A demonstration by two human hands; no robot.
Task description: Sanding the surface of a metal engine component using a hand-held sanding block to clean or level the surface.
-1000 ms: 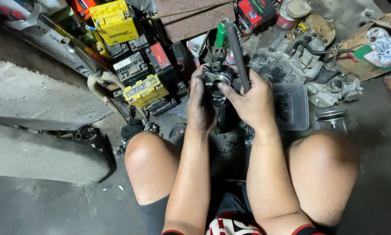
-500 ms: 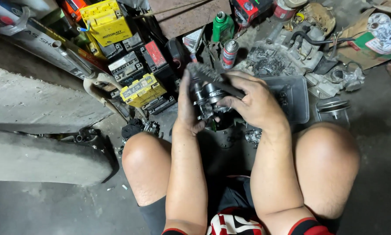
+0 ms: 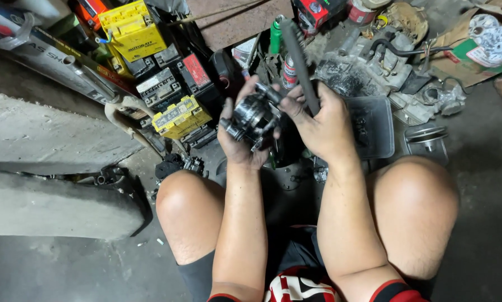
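Note:
My left hand (image 3: 237, 140) cups a dark, greasy metal engine part (image 3: 253, 116), round with small fittings, held above the floor between my knees. My right hand (image 3: 321, 120) grips a long dark tool handle (image 3: 299, 61) that points up and away from me, while its fingertips touch the right side of the metal part. Both forearms reach forward from my lap as I squat.
Yellow and black batteries (image 3: 172, 109) are stacked at the upper left beside a concrete step (image 3: 44, 140). A grey plastic tray (image 3: 374, 126) lies right of my hands, with engine castings (image 3: 368, 70), a green bottle (image 3: 275, 36), a spray can (image 3: 289, 71) and a metal cup (image 3: 427, 140) around it.
Both hands have turned the metal part over and shifted it slightly left; the tool handle now stands more upright in my right hand.

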